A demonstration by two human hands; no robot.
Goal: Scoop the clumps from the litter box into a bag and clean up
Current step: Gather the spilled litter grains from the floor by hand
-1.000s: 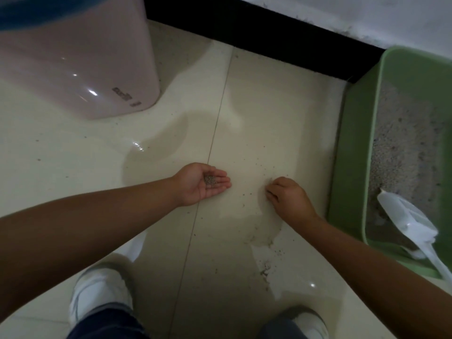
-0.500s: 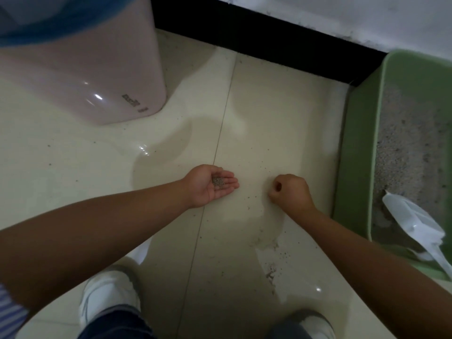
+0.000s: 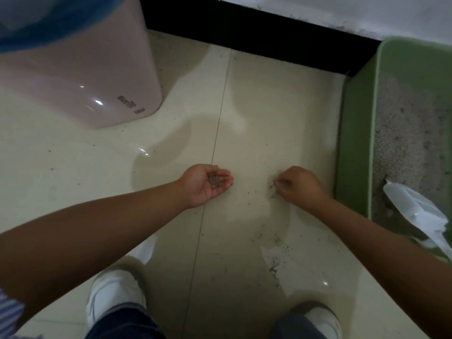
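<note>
My left hand [image 3: 205, 184] lies palm up and cupped just above the tiled floor, with a small pile of grey litter grains [image 3: 214, 180] in the palm. My right hand [image 3: 300, 185] is knuckles up beside the green litter box [image 3: 354, 133]; its curled fingertips pinch litter grains [image 3: 274, 185] on the floor. Grey litter [image 3: 411, 143] fills the box. A white scoop [image 3: 415, 211] lies in the box's near corner. More spilled grains [image 3: 274, 265] are scattered on the floor closer to my feet.
A pink bin [image 3: 97, 77] lined with a blue bag [image 3: 49, 23] stands at the far left. A black skirting board [image 3: 244, 33] runs along the wall behind. My white shoes [image 3: 115, 297] stand at the bottom edge.
My right hand went from a closed fist to fingertips pinching grains on the floor. My left hand has stayed cupped with its grains.
</note>
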